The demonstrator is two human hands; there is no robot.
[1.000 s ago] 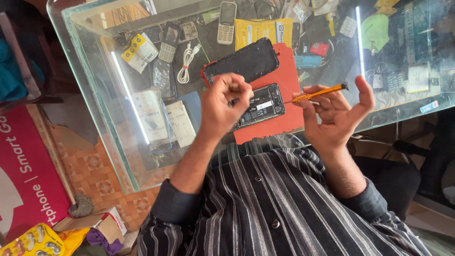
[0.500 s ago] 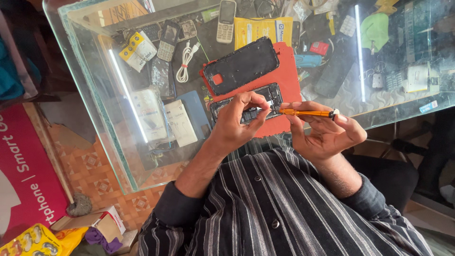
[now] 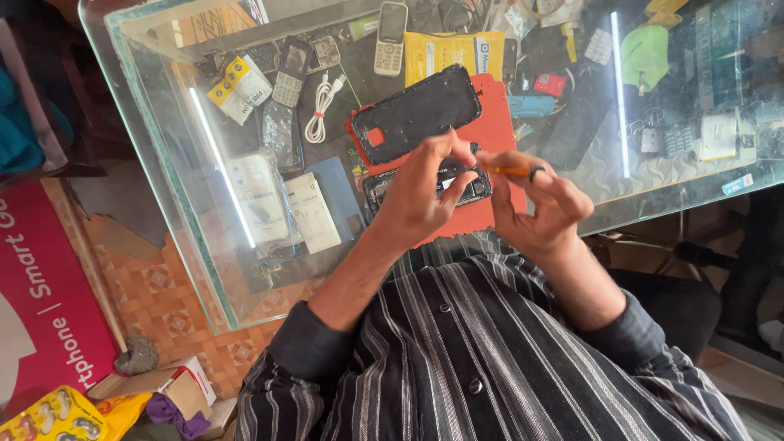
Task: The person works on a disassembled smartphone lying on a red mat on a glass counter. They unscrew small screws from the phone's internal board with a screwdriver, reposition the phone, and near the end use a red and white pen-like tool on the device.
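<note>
An opened black phone (image 3: 382, 187) lies on a red mat (image 3: 496, 124) on a glass-topped counter (image 3: 155, 139). Its black back cover (image 3: 420, 110) rests on the mat just beyond it. My left hand (image 3: 418, 194) sits over the phone, its fingertips pinched together at the phone's middle. My right hand (image 3: 545, 209), a dark ring on one finger, holds a thin orange screwdriver (image 3: 506, 171). The tool points left, and its tip meets the left fingertips above the phone. The hands hide most of the phone's inner side.
Under the glass lie a white keypad phone (image 3: 391, 37), a white cable (image 3: 321, 106), small boxes (image 3: 310, 212), yellow packets (image 3: 445, 53) and a green cloth (image 3: 645, 55). A red sign (image 3: 41, 302) and cartons (image 3: 175, 384) are on the patterned floor at left.
My right hand has swung left and brought the screwdriver from beside the mat to the phone. My left hand has dropped from a raised fist to a pinch over the phone.
</note>
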